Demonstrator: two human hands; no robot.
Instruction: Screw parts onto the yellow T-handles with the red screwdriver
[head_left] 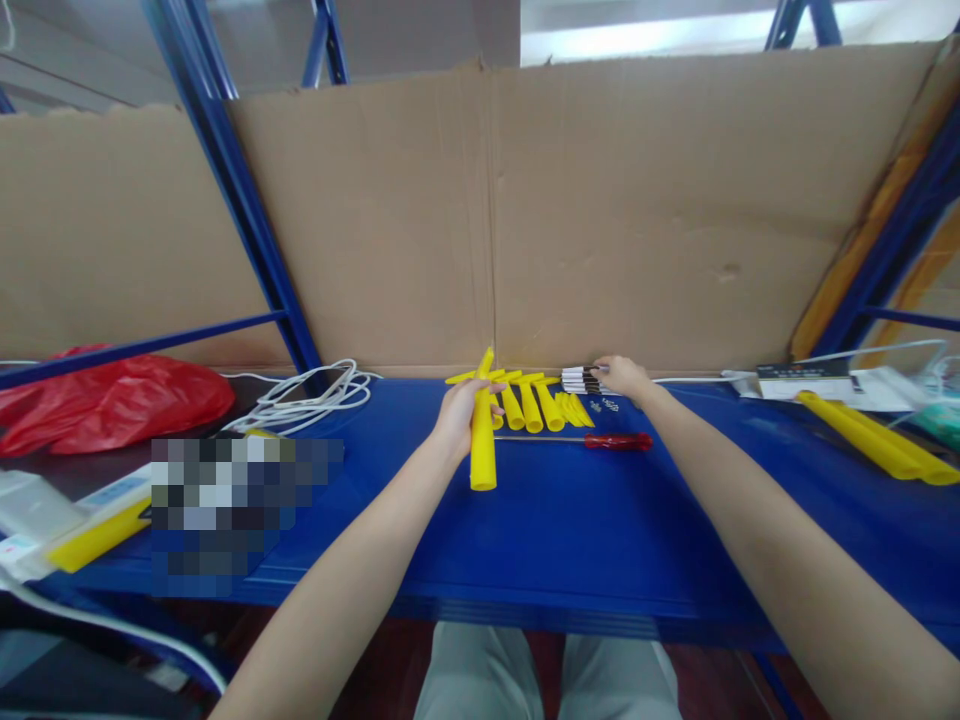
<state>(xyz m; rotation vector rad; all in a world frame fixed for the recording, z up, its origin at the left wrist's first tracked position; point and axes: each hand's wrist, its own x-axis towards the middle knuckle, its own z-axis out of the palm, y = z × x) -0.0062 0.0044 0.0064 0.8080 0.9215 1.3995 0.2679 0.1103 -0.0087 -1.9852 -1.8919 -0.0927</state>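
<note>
My left hand (456, 415) is wrapped round a yellow plastic tube (484, 460), its wide hollow end toward me and a narrow tip pointing away. Behind it lie several yellow tubes with crosspieces (531, 408), side by side on the blue tabletop (562, 540). My right hand (622, 376) reaches to the back, fingers pinched at the right end of a row of white-and-dark sticks (579, 381); what sits between the fingertips is hidden. Near it are small yellow wedge-like pieces (573, 410) and tiny metal screws (604, 406). A screwdriver with a red handle (618, 442) lies in front.
A cardboard sheet (637, 210) stands along the back, by blue metal posts (255, 210). At left are a white cable coil (319, 395), a red plastic bag (120, 400) and a blurred-out patch. Two more yellow tubes (862, 437) lie at right beside a black-and-white packet (806, 383).
</note>
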